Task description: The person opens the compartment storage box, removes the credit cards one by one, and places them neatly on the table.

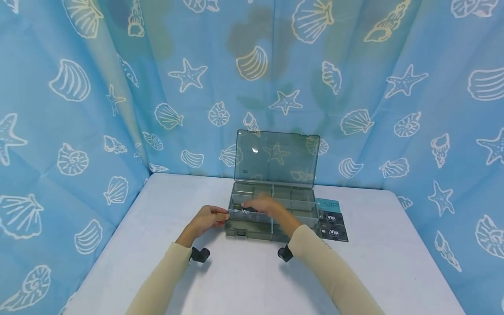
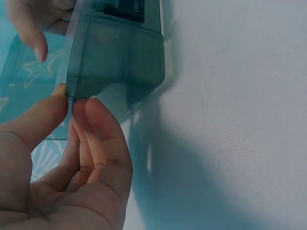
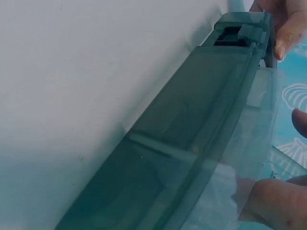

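A translucent grey-green divided storage box point(image 1: 256, 236) lies on the table, its see-through lid point(image 1: 277, 157) raised at the back. My left hand point(image 1: 208, 218) pinches the box's left rim; the left wrist view shows the thumb and curled fingers point(image 2: 108, 129) at that edge. Over the left compartments, my right hand point(image 1: 265, 204) reaches into the box, slightly blurred. Beneath its fingertips, a black card point(image 1: 245, 210) marked "Vip" lies in a left compartment. In the right wrist view the right hand's thumb and fingers point(image 3: 273, 203) are apart, with no card visible between them.
Against the box's right side lie two black Vip cards point(image 1: 334, 232) and a teal card point(image 1: 328, 204), partly overlapping. A blue curtain point(image 1: 189, 109) with shell and starfish prints hangs behind and beside the white table point(image 1: 244, 280).
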The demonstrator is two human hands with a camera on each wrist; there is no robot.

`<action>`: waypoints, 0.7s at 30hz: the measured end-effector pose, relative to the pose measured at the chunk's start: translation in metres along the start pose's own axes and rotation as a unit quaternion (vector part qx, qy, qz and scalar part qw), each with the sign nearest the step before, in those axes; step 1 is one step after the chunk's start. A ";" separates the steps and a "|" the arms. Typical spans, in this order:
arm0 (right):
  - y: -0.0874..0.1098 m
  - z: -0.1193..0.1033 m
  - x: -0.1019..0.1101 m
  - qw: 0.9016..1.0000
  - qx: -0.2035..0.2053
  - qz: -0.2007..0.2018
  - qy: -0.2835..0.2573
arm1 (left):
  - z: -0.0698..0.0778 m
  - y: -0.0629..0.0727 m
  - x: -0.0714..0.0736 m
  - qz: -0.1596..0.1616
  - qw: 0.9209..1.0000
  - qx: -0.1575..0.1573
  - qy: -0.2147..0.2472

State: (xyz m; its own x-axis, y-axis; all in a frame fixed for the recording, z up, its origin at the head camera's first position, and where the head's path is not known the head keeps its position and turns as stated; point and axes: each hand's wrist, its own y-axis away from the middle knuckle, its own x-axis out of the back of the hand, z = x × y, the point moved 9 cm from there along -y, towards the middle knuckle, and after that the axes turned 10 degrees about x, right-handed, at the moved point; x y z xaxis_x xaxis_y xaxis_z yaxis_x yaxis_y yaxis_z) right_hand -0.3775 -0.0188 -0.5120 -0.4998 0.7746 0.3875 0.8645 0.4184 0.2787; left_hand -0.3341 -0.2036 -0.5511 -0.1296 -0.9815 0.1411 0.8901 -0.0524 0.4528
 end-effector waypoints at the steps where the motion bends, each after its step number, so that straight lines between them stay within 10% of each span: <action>1: -0.001 0.000 -0.002 1.000 0.002 -0.005 0.023 | -0.001 0.000 0.000 0.000 1.000 0.000 0.000; 11: -0.006 0.010 0.007 0.980 -0.059 0.029 -0.188 | 0.002 0.002 -0.002 0.006 1.000 0.002 0.004; 21: -0.004 0.010 0.007 0.979 -0.035 0.015 -0.201 | -0.001 0.001 0.001 0.013 1.000 0.010 0.003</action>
State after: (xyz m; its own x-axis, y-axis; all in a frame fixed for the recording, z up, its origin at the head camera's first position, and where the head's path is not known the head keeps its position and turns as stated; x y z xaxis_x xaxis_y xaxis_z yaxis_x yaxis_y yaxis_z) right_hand -0.3841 -0.0101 -0.5188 -0.4006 0.9160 0.0227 0.8654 0.3701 0.3379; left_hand -0.3329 -0.2047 -0.5514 -0.1044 -0.9836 0.1468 0.8843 -0.0243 0.4662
